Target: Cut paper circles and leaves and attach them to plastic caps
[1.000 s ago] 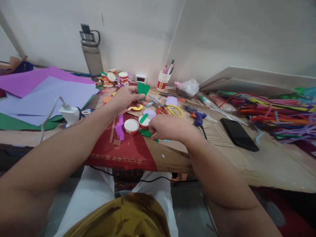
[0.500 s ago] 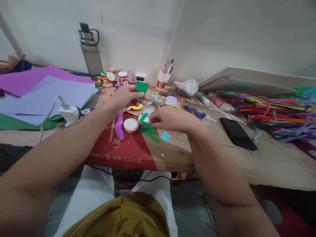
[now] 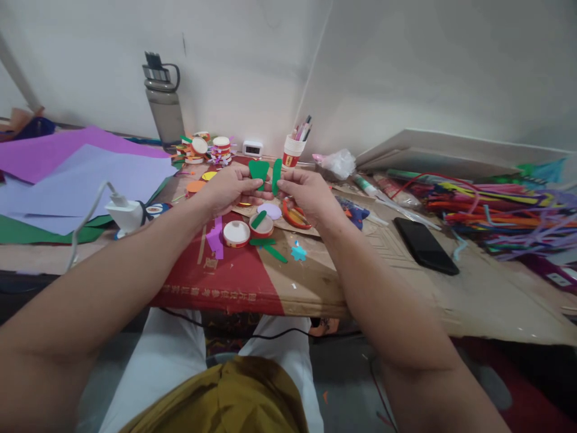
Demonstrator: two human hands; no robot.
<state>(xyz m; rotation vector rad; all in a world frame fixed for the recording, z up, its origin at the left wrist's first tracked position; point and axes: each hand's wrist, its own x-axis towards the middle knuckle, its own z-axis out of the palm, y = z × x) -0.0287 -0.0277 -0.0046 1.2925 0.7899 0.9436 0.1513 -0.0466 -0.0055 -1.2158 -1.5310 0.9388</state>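
Note:
Between the fingers of my left hand (image 3: 232, 187) is a green paper piece (image 3: 258, 171), wide at the top and narrower below. My right hand (image 3: 309, 193) pinches a narrow green paper strip (image 3: 276, 175), held upright just beside that piece. Below my hands, more green strips (image 3: 274, 254) lie on the cardboard, and one rests across a round white-topped disc (image 3: 261, 225). A second round white disc (image 3: 237, 233) sits to its left, next to purple paper scraps (image 3: 216, 239). A blue paper flower (image 3: 298, 252) lies to the right. Orange-handled scissors (image 3: 296, 215) are partly hidden under my right hand.
Large purple and lilac sheets (image 3: 108, 180) cover the left side, with a white plug (image 3: 125, 211) on a cable. Behind stand a water bottle (image 3: 164, 108) and a paper cup of pens (image 3: 294, 149). At right lie a black phone (image 3: 425, 245) and many pipe cleaners (image 3: 491, 207).
My right hand has picked up a green strip from the pile by the discs and lifted it beside the green piece in my left hand. The scissors now show more.

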